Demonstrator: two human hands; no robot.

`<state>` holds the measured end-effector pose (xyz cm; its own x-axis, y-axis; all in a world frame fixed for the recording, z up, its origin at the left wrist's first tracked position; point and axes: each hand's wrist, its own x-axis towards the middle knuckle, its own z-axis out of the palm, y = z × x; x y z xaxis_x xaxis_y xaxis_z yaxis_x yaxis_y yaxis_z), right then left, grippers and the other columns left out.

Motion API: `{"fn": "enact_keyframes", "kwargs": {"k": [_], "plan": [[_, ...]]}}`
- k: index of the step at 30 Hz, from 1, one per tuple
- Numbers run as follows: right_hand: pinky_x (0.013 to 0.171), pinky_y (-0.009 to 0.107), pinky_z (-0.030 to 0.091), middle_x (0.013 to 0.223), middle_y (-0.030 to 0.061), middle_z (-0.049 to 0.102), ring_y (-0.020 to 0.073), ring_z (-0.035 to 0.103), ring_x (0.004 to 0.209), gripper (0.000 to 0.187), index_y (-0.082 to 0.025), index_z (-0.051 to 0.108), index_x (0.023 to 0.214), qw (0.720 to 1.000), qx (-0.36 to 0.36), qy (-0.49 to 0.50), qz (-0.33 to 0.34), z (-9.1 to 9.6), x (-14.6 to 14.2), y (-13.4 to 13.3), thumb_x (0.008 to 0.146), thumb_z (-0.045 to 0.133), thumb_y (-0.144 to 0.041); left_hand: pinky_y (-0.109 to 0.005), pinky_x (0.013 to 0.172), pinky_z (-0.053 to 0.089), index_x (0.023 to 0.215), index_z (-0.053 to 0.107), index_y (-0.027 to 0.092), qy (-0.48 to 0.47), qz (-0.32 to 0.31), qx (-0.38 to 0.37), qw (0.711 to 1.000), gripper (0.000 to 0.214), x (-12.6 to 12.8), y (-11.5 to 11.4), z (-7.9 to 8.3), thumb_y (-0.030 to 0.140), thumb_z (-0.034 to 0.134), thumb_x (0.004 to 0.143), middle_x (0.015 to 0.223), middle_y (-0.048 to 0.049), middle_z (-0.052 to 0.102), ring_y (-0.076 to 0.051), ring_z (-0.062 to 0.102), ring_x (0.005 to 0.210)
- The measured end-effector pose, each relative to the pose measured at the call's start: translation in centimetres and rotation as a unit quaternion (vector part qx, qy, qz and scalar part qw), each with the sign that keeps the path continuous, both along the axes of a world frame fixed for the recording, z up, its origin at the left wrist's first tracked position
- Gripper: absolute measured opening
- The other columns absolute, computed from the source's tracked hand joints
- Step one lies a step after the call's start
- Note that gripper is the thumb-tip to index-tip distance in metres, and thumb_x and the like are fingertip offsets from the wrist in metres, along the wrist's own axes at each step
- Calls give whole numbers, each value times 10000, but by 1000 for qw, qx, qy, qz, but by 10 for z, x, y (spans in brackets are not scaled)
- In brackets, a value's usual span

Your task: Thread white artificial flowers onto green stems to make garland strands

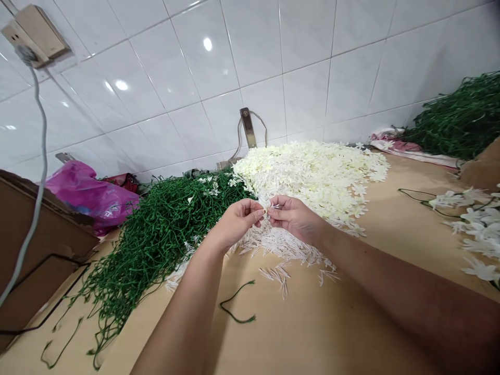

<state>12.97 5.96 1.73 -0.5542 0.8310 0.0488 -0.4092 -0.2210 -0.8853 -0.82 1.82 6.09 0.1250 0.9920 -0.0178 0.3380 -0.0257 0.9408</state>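
Observation:
My left hand [244, 220] and my right hand [294, 217] meet fingertip to fingertip over the middle of the table. The right fingers are closed in a pinch on a small white artificial stamen [275, 207], its thin strands sticking out. Closed too, the left thumb and finger pinch something tiny that they mostly hide. Just below the hands lies a heap of white stamens [283, 245]. Behind them spreads a large pile of cream artificial flower petals [312, 174]. To the left is a big tangle of green plastic stems [164, 224].
One loose green stem [234, 302] lies on the tan tabletop [312, 333]. At right are finished-looking white flowers [482, 229] and more green stems [464, 117]. A cardboard box [42, 250], a pink bag [94, 195] and a hanging cable [42, 135] are at left. A tiled wall stands behind.

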Motion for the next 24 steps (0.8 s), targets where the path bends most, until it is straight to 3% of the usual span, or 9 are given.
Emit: {"fn": "enact_keyframes", "kwargs": {"k": [7, 12, 15, 18, 21, 24], "plan": [[577, 232, 351, 559, -46, 512, 62, 463, 541, 228, -157, 502, 673, 1000, -9, 8, 15, -1, 3, 1, 565, 695, -210, -227, 564, 342, 675, 504, 148, 71, 1, 12, 997, 115, -3, -2, 3, 257, 506, 711, 595, 22, 481, -82, 446, 562], [599, 243, 374, 607, -30, 524, 72, 478, 581, 199, -154, 508, 666, 1000, -1, -5, 24, -3, 3, 3, 579, 684, -187, -229, 506, 296, 630, 554, 170, 278, -14, -12, 960, 151, -18, -35, 4, 318, 547, 658, 579, 7, 514, -109, 420, 533], [596, 242, 396, 603, -30, 525, 73, 483, 582, 163, -158, 510, 663, 999, 13, 10, 52, -4, 2, 2, 612, 664, -172, -228, 499, 266, 656, 581, 187, 363, -24, -15, 931, 163, -23, -62, -7, 342, 595, 608, 634, -5, 546, -128, 435, 560], [610, 265, 433, 607, -24, 538, 83, 505, 596, 143, -160, 513, 669, 994, 3, 28, 105, -5, -2, -6, 631, 650, -163, -226, 504, 254, 664, 571, 202, 376, -51, -16, 925, 113, -24, -80, -27, 293, 599, 602, 642, 4, 539, -132, 436, 566], [645, 303, 463, 596, -21, 547, 89, 529, 583, 157, -152, 509, 663, 982, -31, 23, 187, -8, -10, -23, 621, 659, -169, -231, 511, 249, 632, 556, 203, 355, -33, -10, 934, 23, -25, -84, -45, 216, 538, 639, 628, 2, 550, -136, 442, 561], [658, 299, 472, 584, -25, 553, 83, 548, 557, 213, -143, 505, 668, 966, -72, -3, 250, -15, -19, -40, 585, 690, -207, -234, 512, 249, 617, 542, 194, 345, 7, -20, 938, 37, -33, -79, -48, 199, 514, 641, 604, 1, 543, -133, 432, 547]]}}
